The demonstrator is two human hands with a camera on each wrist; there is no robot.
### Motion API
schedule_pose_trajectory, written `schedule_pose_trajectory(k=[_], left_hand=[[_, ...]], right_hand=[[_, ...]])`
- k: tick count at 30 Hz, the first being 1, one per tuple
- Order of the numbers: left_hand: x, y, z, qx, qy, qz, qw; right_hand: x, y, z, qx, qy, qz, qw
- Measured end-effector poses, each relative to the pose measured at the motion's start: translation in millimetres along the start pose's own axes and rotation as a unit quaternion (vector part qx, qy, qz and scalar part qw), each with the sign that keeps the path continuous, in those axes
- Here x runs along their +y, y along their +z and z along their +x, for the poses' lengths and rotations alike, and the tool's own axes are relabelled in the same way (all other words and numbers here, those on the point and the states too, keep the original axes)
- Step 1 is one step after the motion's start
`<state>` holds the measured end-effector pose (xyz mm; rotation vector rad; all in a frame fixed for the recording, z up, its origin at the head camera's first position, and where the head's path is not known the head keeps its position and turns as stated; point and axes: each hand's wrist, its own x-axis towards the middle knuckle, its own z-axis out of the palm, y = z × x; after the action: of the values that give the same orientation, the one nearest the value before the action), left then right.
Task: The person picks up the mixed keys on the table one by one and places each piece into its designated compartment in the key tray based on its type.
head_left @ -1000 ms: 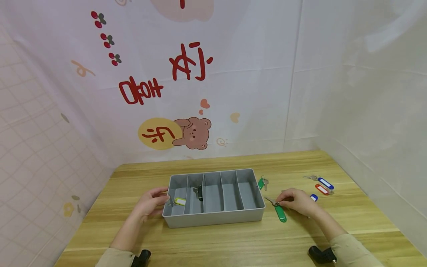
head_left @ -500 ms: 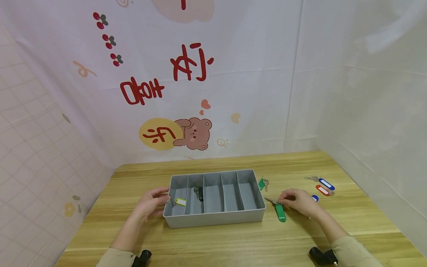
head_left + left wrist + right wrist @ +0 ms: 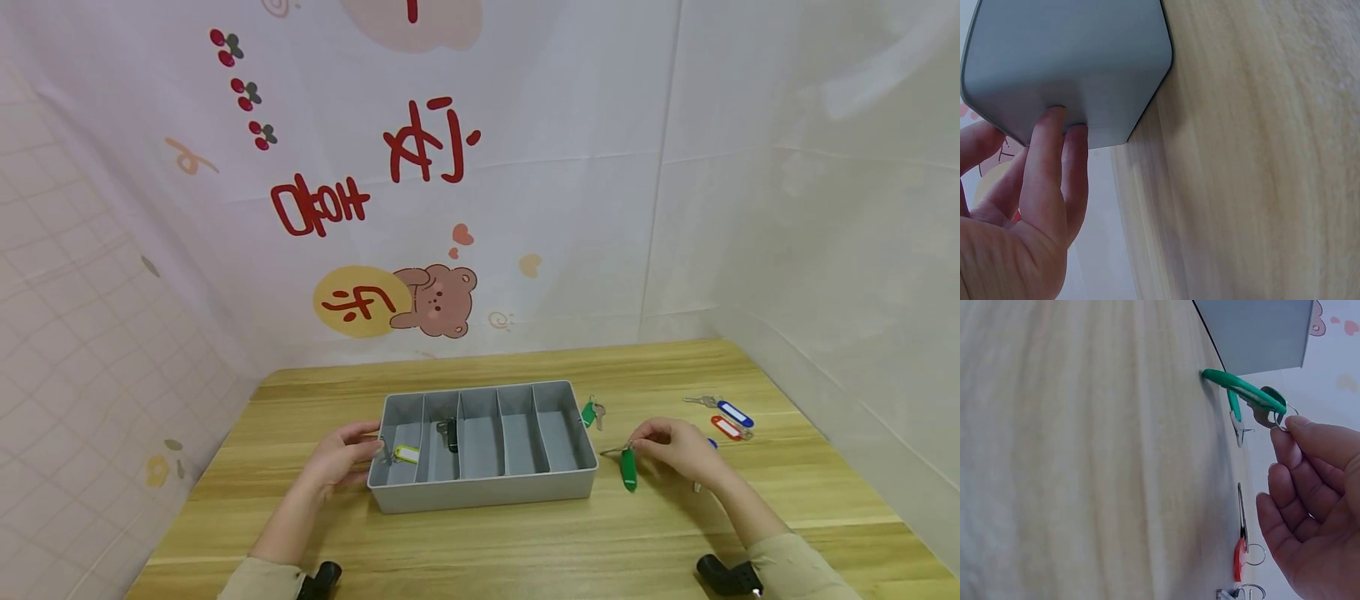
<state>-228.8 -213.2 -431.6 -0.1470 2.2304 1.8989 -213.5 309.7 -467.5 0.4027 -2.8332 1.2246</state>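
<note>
My left hand (image 3: 343, 454) holds the left end of a grey compartment box (image 3: 480, 492), thumb at the rim and fingers against the outer end wall (image 3: 1104, 119). My right hand (image 3: 675, 450) pinches the metal ring of a key with a green tag (image 3: 628, 469) between thumb and forefinger, right of the box. In the right wrist view, the green tag (image 3: 1241, 387) hangs tilted from the ring, its lower end close to the tabletop, with the key beside it. A yellow-tagged key (image 3: 407, 454) lies in the leftmost compartment, a black-tagged key (image 3: 452, 434) in the second.
Another green-tagged key (image 3: 588, 413) lies against the box's right end. Farther right are a blue-tagged key (image 3: 735, 413) and a red-tagged key (image 3: 726, 427). A further blue tag (image 3: 712, 443) is partly hidden behind my right hand. A printed cloth hangs behind the wooden table (image 3: 480, 554).
My right hand has lifted slightly with the green-tagged key, and the tag has swung from lying slanted to hanging more upright. My left hand and the box stay in place.
</note>
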Motion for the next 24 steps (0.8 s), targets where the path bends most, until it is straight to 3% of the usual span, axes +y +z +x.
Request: schedule_pose_trajectory(k=[11,24], left_hand=[[-2.6,-3.6,4.2,-0.018,-0.002,0.003,0.9998],[-0.5,1.3,-1.5,0.001,-0.002,-0.003,1.0]], right_hand=[[-1.1,-3.6,0.8,0.03,0.0,0.012,0.9995],[-7.7,-7.4,3.2,0.059,0.023,0.015,0.9979]])
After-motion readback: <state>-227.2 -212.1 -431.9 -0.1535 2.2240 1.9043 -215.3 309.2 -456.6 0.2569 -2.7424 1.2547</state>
